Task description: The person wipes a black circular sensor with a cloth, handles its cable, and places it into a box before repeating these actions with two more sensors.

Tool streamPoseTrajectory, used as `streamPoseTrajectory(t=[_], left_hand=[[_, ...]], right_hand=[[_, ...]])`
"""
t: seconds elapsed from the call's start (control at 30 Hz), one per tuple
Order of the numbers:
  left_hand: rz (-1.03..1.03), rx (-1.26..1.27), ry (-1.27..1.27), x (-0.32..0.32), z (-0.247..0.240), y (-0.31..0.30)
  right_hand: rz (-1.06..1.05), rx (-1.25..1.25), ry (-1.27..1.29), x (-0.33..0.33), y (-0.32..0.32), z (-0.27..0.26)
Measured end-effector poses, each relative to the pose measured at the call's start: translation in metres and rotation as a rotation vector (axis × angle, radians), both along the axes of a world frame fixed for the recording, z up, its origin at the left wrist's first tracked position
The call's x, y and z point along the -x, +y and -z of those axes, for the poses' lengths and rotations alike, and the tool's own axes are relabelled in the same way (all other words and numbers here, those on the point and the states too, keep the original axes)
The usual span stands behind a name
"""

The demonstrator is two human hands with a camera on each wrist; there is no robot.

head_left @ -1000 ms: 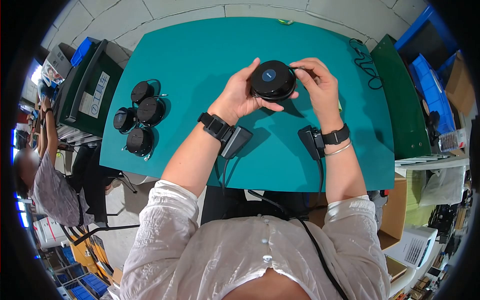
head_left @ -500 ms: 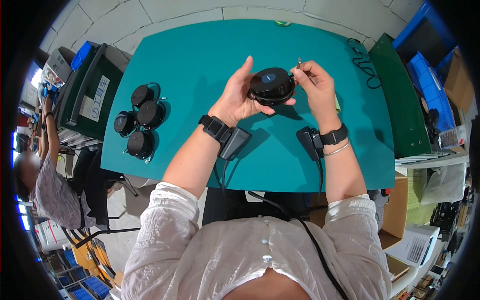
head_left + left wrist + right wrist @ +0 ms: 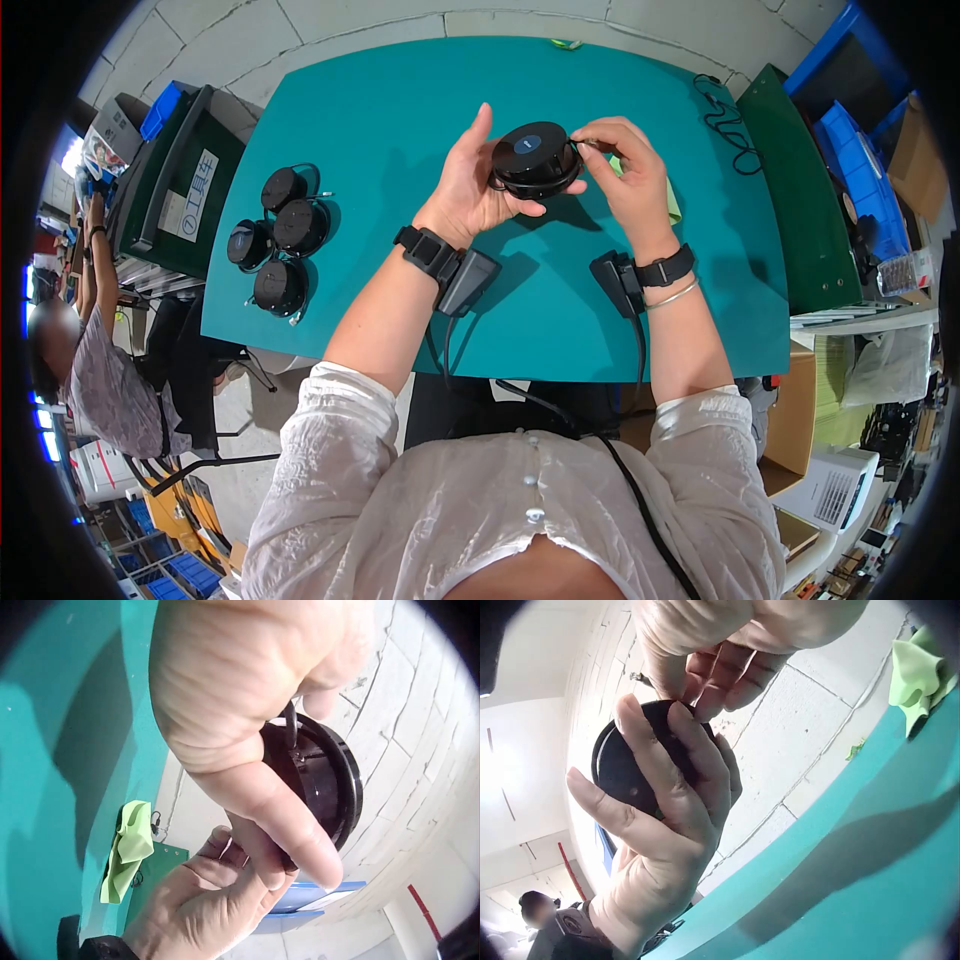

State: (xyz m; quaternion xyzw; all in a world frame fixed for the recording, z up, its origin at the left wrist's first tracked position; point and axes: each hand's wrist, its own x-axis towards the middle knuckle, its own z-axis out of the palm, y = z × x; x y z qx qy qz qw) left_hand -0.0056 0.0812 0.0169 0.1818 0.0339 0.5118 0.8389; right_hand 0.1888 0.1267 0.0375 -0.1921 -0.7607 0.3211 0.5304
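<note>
Above the teal table (image 3: 400,90), the left hand (image 3: 462,195) holds a round black device (image 3: 532,158) with a small blue label on top; its fingers wrap the underside, as the right wrist view also shows on the device (image 3: 626,769). A cable is wound around the device's side. At the device's right edge the right hand (image 3: 632,180) pinches the cable's end between thumb and fingertips. In the left wrist view the dark underside of the device (image 3: 319,776) shows between the fingers.
Several similar black devices (image 3: 302,227) with cables lie at the table's left. A light green cloth (image 3: 127,851) lies beyond the hands. A black cable (image 3: 733,130) is at the back right. Green cabinets flank the table; a person (image 3: 115,370) is at far left.
The device has tilted and shifted slightly left with the left hand. The cable end, upright half a second ago in the right fingers, is now lower against the device's edge.
</note>
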Motion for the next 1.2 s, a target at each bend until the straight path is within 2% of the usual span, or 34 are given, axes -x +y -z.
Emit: streamPoseTrajectory(t=[0.27, 0.7, 0.8, 0.87, 0.9, 0.97, 1.2], left_hand=[[0.005, -0.039, 0.024, 0.002, -0.001, -0.001], [0.039, -0.070, 0.003, 0.003, -0.002, 0.000], [0.001, -0.047, 0.015, 0.004, 0.001, 0.001], [-0.012, -0.037, 0.044, 0.002, 0.000, 0.000], [-0.027, -0.027, 0.071, 0.002, -0.001, 0.000], [-0.028, -0.023, 0.075, 0.001, -0.002, -0.001], [0.006, -0.033, 0.098, 0.002, -0.002, 0.000]], right_hand=[[0.051, -0.270, -0.087, -0.004, -0.006, -0.009], [0.034, -0.295, -0.061, -0.002, -0.010, -0.009], [0.074, -0.251, -0.075, -0.002, -0.008, -0.008], [0.039, -0.069, -0.039, -0.001, -0.003, -0.002], [0.038, -0.071, -0.040, 0.000, -0.003, 0.001], [-0.080, 0.286, 0.144, 0.003, -0.003, 0.005], [-0.172, 0.449, 0.164, 0.000, 0.005, 0.007]])
